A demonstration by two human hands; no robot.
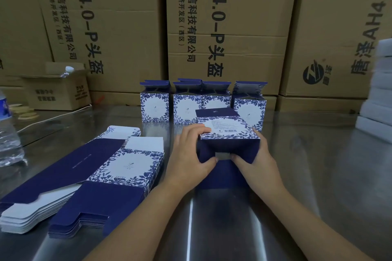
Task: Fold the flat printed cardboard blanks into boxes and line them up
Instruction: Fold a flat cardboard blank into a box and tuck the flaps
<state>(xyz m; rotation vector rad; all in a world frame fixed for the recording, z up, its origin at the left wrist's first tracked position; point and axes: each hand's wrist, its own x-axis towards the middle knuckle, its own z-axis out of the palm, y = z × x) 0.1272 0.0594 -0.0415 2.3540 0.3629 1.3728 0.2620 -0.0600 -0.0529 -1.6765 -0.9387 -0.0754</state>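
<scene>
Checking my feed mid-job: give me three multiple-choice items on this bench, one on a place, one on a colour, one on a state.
1. Where does the stack of flat blanks lie?
A. on the person's left
B. on the person's right
C. on the floor

2. What colours is the held box?
A. red and gold
B. blue and white
C. green and black

3. How are the top flaps of the standing boxes?
A. open, standing up
B. taped shut
C. torn off

Answers:
1 A, the stack lies beside the left hand.
2 B, blue leaves border its white panel, gripped by the left hand and right hand.
3 A, flaps rise above each box.
</scene>
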